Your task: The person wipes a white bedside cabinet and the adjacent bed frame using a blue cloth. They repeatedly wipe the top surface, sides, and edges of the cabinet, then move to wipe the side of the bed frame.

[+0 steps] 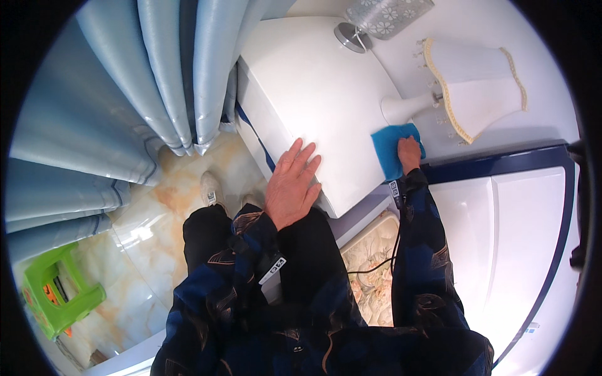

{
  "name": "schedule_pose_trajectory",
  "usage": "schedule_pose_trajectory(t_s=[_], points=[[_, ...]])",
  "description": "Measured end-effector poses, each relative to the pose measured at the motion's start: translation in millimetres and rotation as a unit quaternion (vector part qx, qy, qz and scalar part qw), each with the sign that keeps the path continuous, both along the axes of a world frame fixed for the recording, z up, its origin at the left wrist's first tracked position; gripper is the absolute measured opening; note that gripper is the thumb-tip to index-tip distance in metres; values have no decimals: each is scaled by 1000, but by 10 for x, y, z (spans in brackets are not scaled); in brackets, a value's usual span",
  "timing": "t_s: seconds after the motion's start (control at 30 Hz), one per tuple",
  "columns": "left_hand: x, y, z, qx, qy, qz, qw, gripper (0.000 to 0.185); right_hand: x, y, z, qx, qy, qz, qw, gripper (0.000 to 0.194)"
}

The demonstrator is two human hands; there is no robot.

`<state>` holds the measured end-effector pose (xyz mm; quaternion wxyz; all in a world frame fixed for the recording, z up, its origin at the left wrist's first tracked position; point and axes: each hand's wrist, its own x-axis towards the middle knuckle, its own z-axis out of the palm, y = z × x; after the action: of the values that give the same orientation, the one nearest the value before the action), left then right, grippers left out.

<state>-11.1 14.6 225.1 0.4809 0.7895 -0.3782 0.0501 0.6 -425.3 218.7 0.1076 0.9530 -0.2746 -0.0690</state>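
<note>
A blue cloth lies at the back corner of a white nightstand top. My right hand is closed on the cloth, close to the wall and the blue edge of the headboard. My left hand holds nothing; its fingers are spread over the front edge of the nightstand top. Just beyond the cloth is a white lamp with a cream, fringed shade. Part of the cloth under my right hand is hidden.
At the far end stands a second lamp with a grey floral shade. Light blue curtains hang on the left. A green plastic stool is on the tiled floor. To the right are a white headboard and a floral mattress.
</note>
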Motion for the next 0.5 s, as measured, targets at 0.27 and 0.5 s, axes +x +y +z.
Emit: schedule_pose_trajectory(t_s=[0.27, 0.5], points=[[16, -7, 34, -12, 14, 8, 1000, 46, 52, -437, -168, -112, -55, 138, 983, 30], [24, -23, 18, -22, 3, 13, 1000, 45, -31, 300, 107, 34, -86, -33, 995, 40]])
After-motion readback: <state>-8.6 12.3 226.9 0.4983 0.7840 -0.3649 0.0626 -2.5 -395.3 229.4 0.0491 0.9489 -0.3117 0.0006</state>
